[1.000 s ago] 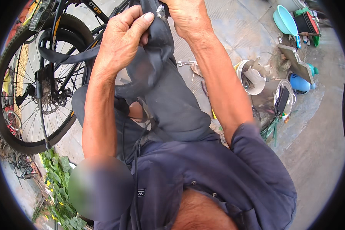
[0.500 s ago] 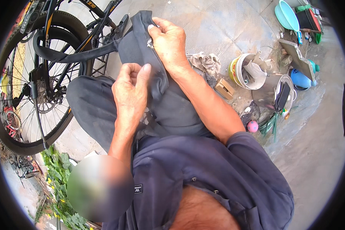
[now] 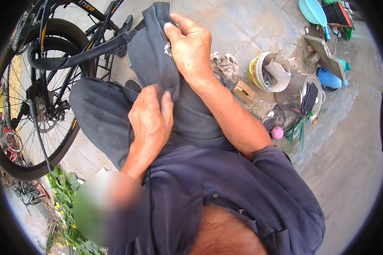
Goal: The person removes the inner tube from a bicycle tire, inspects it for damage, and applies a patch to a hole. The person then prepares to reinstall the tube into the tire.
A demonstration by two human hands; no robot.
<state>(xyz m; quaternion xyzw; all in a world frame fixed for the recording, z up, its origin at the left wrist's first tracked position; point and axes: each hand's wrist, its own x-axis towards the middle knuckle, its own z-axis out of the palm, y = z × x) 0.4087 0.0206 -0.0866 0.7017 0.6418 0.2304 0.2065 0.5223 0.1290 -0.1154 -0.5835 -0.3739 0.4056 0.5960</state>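
A black bicycle inner tube (image 3: 155, 19) lies flat across my raised knee in dark trousers, and its free loop stretches left toward the bicycle wheel. My right hand (image 3: 194, 49) grips the tube's upper part, thumb on top and fingers curled round the right edge. Just below that thumb a small whitish, crinkled patch (image 3: 167, 49) shows on the rubber. Lower down, at the tube's near section, my left hand (image 3: 151, 121) is closed with its thumb against the rubber; its fingertips are partly hidden.
A black bicycle (image 3: 51, 106) with its wheel stands at the left, leafy plants (image 3: 66, 187) below it. To the right are a rag (image 3: 224, 64), a small wooden block (image 3: 244, 92), a bucket (image 3: 268, 72) of scraps, a pink ball (image 3: 277, 132), a blue jug (image 3: 330, 78) and a turquoise basin (image 3: 312, 12).
My left hand has shifted slightly down and right, onto the near section of the tube, which now lies smoother. My right hand keeps its grip. The view has shifted a little.
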